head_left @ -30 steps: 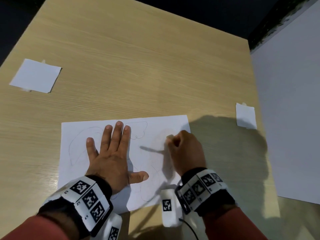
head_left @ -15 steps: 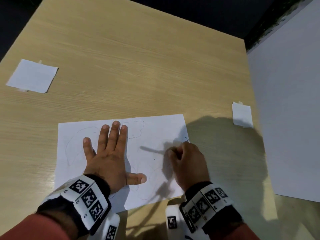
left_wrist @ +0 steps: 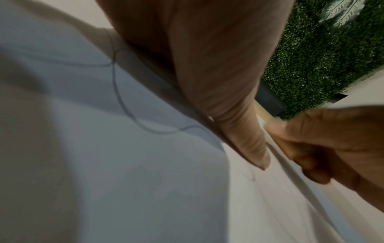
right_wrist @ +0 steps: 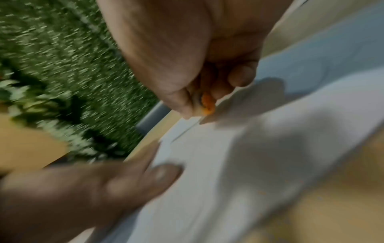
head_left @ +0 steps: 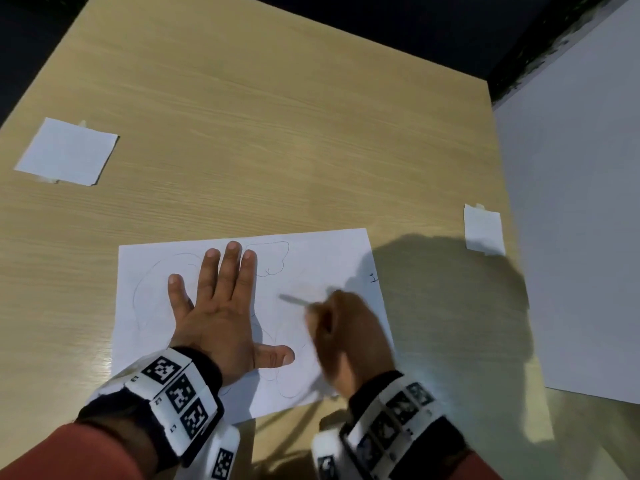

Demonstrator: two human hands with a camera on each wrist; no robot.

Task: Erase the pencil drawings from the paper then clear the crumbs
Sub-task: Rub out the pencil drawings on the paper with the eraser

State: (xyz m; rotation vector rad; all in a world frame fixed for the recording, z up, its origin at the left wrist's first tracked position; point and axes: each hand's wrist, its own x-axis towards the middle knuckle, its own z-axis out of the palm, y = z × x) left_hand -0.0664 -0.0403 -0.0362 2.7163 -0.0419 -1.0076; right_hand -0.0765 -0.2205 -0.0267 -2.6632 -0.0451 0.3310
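the table (head_left: 277, 133) looks like pale wood-grain laminate, smooth with a soft sheen where light falls on it. the paper (head_left: 329, 258) is thin white sheet, matt, with faint grey pencil lines (left_wrist: 120, 92) on it. the eraser (right_wrist: 207, 102) pinched in the right hand (head_left: 346, 337) looks like orange rubber, dull and worn rough at its tip. two small white notes (head_left: 69, 150) are matt paper too. the wrist bands (head_left: 173, 393) look like hard white plastic with printed black markers, over dark cloth. the sleeve (head_left: 69, 452) is rust-red matt fabric. a white board (head_left: 571, 237) at the right is flat and matt.
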